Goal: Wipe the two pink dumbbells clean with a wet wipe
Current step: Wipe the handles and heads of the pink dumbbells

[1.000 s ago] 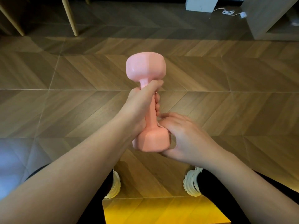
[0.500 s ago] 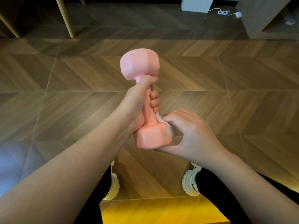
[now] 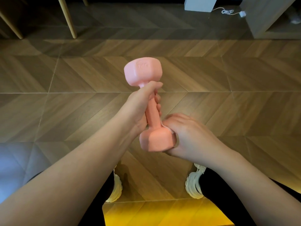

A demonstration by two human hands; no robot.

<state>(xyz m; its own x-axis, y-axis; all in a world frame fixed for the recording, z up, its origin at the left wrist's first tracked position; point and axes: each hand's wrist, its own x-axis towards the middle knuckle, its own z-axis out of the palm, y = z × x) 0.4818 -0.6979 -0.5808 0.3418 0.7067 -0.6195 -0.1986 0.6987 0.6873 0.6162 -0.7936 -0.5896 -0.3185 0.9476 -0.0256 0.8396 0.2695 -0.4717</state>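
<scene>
One pink dumbbell point(image 3: 152, 111) stands nearly upright in the air over the floor, its far head tilted slightly left. My left hand point(image 3: 140, 108) is wrapped around its handle. My right hand point(image 3: 187, 136) cups the right side of the near head and presses a white wet wipe point(image 3: 167, 129) against it; only a thin edge of the wipe shows between fingers and dumbbell. The second dumbbell is out of sight.
A wooden herringbone floor point(image 3: 228, 88) lies below. My white shoes point(image 3: 194, 185) show at the bottom. Wooden furniture legs point(image 3: 68, 18) stand at the far left, and a white box point(image 3: 201, 4), a cable point(image 3: 228, 12) and a grey cabinet point(image 3: 260, 18) stand at the far right.
My right hand slid the wipe up to the neck of the near head, then back down around its right side. The dumbbell tilted slightly in my left hand.
</scene>
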